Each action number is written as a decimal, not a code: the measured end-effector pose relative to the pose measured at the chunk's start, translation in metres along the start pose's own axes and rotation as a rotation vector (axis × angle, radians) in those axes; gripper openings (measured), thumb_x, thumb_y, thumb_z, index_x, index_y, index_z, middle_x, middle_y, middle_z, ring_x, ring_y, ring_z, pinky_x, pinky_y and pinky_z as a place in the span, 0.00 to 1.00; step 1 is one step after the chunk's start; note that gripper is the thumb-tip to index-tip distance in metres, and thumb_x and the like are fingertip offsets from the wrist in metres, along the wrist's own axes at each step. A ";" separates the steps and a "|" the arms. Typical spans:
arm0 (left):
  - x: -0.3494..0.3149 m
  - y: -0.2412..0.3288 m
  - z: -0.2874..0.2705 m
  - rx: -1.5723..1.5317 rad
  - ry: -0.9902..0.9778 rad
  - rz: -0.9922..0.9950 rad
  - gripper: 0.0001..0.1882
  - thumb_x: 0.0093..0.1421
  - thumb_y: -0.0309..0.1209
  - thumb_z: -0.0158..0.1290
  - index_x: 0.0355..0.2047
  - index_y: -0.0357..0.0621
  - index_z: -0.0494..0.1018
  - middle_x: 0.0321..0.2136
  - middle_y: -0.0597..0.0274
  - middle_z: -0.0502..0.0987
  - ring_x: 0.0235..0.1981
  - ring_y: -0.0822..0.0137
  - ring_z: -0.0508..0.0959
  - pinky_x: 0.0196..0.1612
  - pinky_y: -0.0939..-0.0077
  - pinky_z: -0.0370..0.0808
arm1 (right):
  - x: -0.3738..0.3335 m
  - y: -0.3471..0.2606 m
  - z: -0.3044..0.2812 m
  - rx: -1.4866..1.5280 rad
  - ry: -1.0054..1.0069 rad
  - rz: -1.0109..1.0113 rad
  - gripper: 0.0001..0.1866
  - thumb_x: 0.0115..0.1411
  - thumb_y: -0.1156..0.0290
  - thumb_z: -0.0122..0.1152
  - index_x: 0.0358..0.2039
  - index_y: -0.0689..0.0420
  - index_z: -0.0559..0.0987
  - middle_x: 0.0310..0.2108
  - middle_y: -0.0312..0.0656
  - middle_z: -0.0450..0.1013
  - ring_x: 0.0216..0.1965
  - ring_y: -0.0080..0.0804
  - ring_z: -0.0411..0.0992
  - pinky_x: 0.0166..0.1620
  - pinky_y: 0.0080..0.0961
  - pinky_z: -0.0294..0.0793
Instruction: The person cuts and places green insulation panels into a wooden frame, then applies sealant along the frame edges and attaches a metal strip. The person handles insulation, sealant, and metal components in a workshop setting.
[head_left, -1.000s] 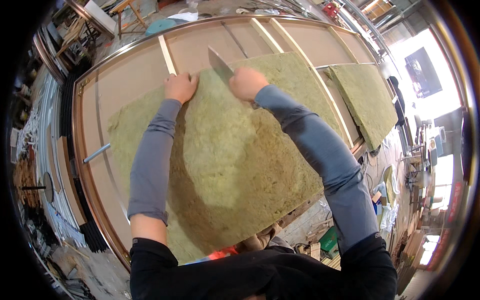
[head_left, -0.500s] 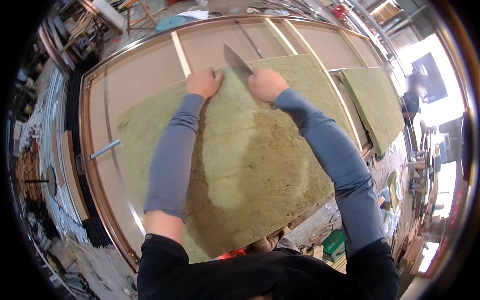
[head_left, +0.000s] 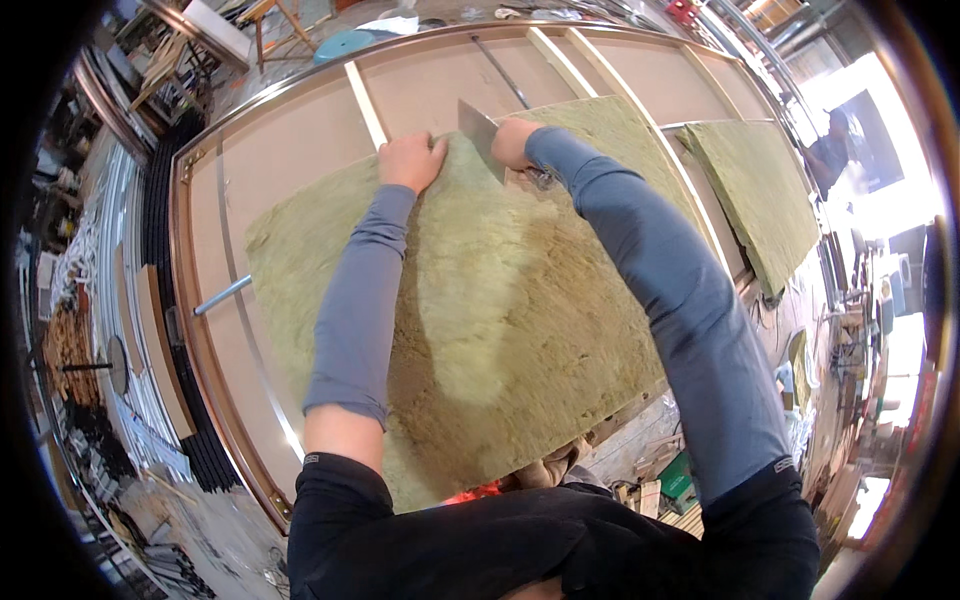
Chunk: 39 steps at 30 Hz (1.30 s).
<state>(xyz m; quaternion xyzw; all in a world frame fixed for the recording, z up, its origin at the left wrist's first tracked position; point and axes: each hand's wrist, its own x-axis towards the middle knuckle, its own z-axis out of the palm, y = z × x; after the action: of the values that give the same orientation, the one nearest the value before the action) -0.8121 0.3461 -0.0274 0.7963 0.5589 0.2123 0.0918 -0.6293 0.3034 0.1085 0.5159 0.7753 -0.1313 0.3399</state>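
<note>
A large yellow-green mineral wool slab [head_left: 570, 290] lies across the wooden frame in front of me, reaching toward my body. My left hand [head_left: 410, 162] is at its far edge, fingers curled over it and thumb apart. Just to the right, my right hand [head_left: 515, 143] is closed around a knife with a broad metal blade [head_left: 478, 130]. The handle is hidden in my fist. The blade slants down to the slab near its far edge; how deep it sits I cannot tell.
Beneath the slab is a large frame [head_left: 186, 270] with a beige panel and pale wooden battens [head_left: 365, 105]. A second wool slab [head_left: 755, 190] lies at right. A metal tube [head_left: 222, 296] sticks out at left. A green case [head_left: 678, 480] stands on the floor at lower right.
My right hand has moved away from me and slightly left, with the forearm more stretched out. The knife has moved with it. My left hand keeps its place on the slab's far edge.
</note>
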 end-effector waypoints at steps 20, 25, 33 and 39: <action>0.006 -0.012 0.022 -0.066 0.169 0.035 0.27 0.67 0.57 0.51 0.45 0.47 0.83 0.37 0.48 0.85 0.43 0.45 0.84 0.47 0.51 0.79 | -0.353 -0.107 0.228 0.695 -0.039 0.421 0.14 0.61 0.64 0.57 0.41 0.60 0.80 0.34 0.58 0.81 0.39 0.60 0.81 0.42 0.52 0.81; -0.003 -0.011 0.004 0.047 0.171 0.020 0.25 0.67 0.55 0.53 0.49 0.49 0.82 0.44 0.50 0.84 0.50 0.48 0.81 0.53 0.52 0.77 | -0.427 -0.133 0.255 0.693 -0.010 0.478 0.12 0.64 0.64 0.54 0.37 0.60 0.78 0.30 0.59 0.79 0.37 0.61 0.80 0.39 0.56 0.78; -0.220 -0.013 -0.128 0.107 0.258 0.161 0.31 0.63 0.47 0.62 0.58 0.38 0.74 0.57 0.42 0.74 0.61 0.41 0.72 0.64 0.51 0.68 | -0.499 -0.086 0.229 0.970 0.263 0.421 0.12 0.67 0.67 0.61 0.33 0.63 0.73 0.28 0.65 0.71 0.34 0.70 0.72 0.34 0.52 0.70; -0.453 -0.157 -0.160 -0.165 0.042 -0.741 0.44 0.60 0.56 0.64 0.61 0.29 0.69 0.55 0.40 0.75 0.57 0.46 0.76 0.55 0.55 0.75 | -0.354 -0.067 0.147 0.574 0.573 -0.138 0.12 0.71 0.64 0.57 0.35 0.60 0.75 0.28 0.61 0.73 0.33 0.65 0.73 0.35 0.53 0.71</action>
<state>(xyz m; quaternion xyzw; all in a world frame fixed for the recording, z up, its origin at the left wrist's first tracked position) -1.1452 -0.0331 -0.0517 0.5255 0.7919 0.2254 0.2145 -0.5476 -0.0587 0.2250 0.5524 0.8031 -0.2159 -0.0572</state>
